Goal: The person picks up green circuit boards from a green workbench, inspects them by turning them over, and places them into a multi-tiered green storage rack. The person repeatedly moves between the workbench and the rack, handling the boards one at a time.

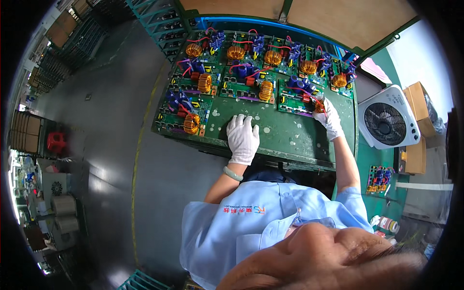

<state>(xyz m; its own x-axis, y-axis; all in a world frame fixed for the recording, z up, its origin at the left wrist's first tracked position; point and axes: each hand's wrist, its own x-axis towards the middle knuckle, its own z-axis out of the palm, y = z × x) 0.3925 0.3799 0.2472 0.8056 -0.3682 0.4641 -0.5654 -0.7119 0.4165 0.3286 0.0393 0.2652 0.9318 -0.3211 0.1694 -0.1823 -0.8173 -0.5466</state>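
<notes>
My left hand (243,139), in a white glove, lies palm down on the green bench top (275,137) with its fingers stretched out and nothing in them. My right hand (330,122), also gloved in white, closes round the right end of a green circuit board (293,103), at its copper-wound coil (319,105). The fingers hide part of that coil. Blue capacitors and red wires stand up from this board. To its left lies a similar board (247,89), and another board (186,115) sits at the bench's left edge, beyond my left hand.
Several more boards with copper coils (235,52) fill the far part of the bench. Right of the bench stands a white box fan (389,117) beside cardboard boxes (420,108). A further board (379,179) rests on a green surface at the right. A teal rack (157,21) rises behind.
</notes>
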